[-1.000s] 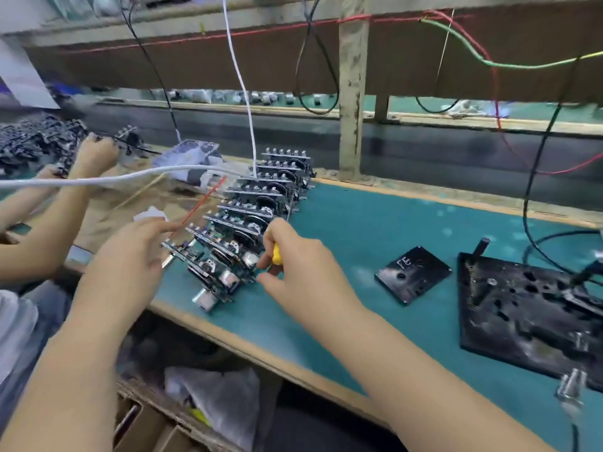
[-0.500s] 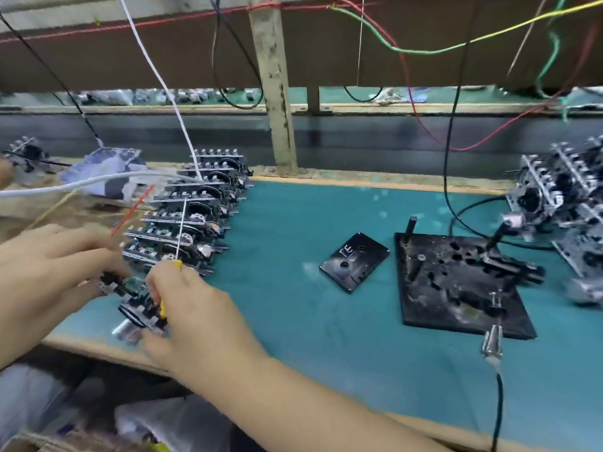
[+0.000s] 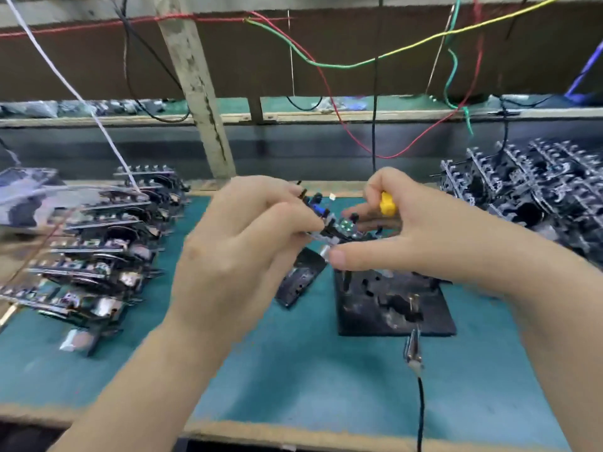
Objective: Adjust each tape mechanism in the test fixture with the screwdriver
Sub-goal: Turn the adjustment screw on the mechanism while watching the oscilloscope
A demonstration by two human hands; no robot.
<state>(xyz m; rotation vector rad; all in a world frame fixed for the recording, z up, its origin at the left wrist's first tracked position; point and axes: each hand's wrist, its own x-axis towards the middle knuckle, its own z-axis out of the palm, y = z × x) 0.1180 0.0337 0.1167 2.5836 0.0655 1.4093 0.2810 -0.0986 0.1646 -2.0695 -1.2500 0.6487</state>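
Left hand (image 3: 238, 243) has its fingers (image 3: 287, 220) curled round one tape mechanism (image 3: 329, 223), pinching it up in the air above the table (image 3: 293, 370). Right hand (image 3: 421, 233) is on the other edge of it, thumb stretched underneath, and the same fingers are wrapped round the yellow screwdriver (image 3: 387, 203) handle; its tip is hidden, can't say where it points. So the mechanism sits right between the two sets of fingers, touching both, just above the black test fixture (image 3: 391, 308).

The job now, I'd say, is seating it: keep it level, line it over the fixture's upright pins, lower it straight and don't force it. Watch that screwdriver doesn't snag.

Loose black cassette (image 3: 300, 278) lies just left of the fixture. Row of mechanisms (image 3: 94, 252) well off to the left, another heap (image 3: 538, 190) on the right, a clip on a black lead (image 3: 412, 350) at the fixture's near edge.
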